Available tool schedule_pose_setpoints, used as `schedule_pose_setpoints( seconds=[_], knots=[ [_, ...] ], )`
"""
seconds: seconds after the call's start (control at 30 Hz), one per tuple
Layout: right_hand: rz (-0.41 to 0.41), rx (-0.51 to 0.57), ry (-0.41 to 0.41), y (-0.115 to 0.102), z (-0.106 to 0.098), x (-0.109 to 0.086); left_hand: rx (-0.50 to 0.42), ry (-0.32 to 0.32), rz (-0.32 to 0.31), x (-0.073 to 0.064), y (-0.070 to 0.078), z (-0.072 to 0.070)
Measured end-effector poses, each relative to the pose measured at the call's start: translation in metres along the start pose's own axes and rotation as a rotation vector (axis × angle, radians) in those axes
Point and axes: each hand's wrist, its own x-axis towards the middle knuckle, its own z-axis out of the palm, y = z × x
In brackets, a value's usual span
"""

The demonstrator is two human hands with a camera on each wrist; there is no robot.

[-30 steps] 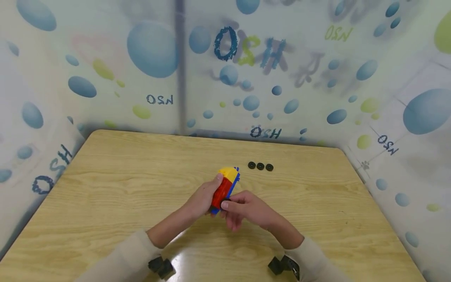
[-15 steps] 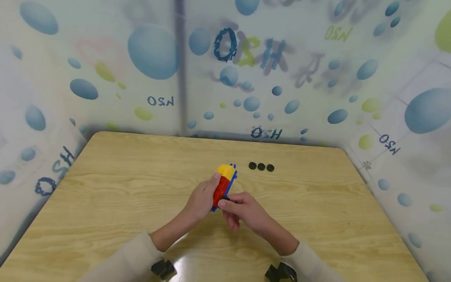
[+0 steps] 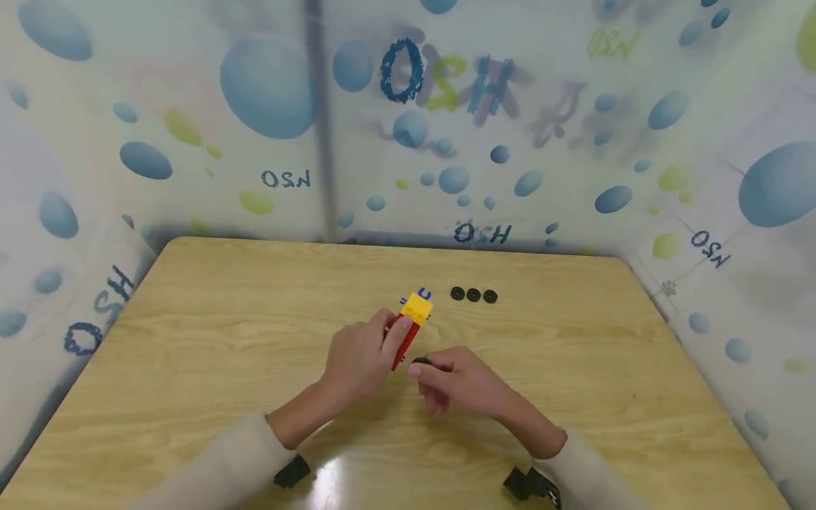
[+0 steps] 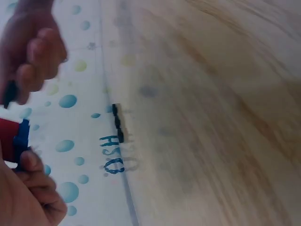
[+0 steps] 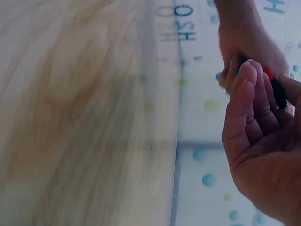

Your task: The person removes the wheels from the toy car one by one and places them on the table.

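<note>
My left hand [image 3: 360, 354] grips a toy vehicle [image 3: 417, 308] with a yellow end, a red body and a blue base, held over the middle of the table. A blue hook sticks out at its yellow end, and small pegs show at its sides. Much of the red body is covered by the left fingers and thumb. Just right of the toy's lower end, my right hand [image 3: 465, 382] pinches a black wheel [image 3: 422, 360] between thumb and fingers, with a small gap to the toy. The right wrist view shows the wheel [image 5: 278, 93] partly behind the fingers.
Beyond the hands, three black wheels [image 3: 474, 295] lie in a row on the wooden table [image 3: 223, 319]. A wall [image 3: 542, 142] printed with blue and green dots rises behind the table's back edge, and walls stand along both sides.
The left hand has turned the toy, so its yellow end faces up more and the hook shows. My right hand has drawn back to the right with the wheel, away from the toy's side.
</note>
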Motion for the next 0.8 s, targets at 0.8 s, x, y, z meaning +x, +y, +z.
schedule_pose_setpoints(
  seconds=[0.8],
  knots=[
    [0.355, 0.156, 0.358, 0.093, -0.161, 0.026, -0.084, -0.517, 0.084, -0.004, -0.008, 0.007]
  ],
)
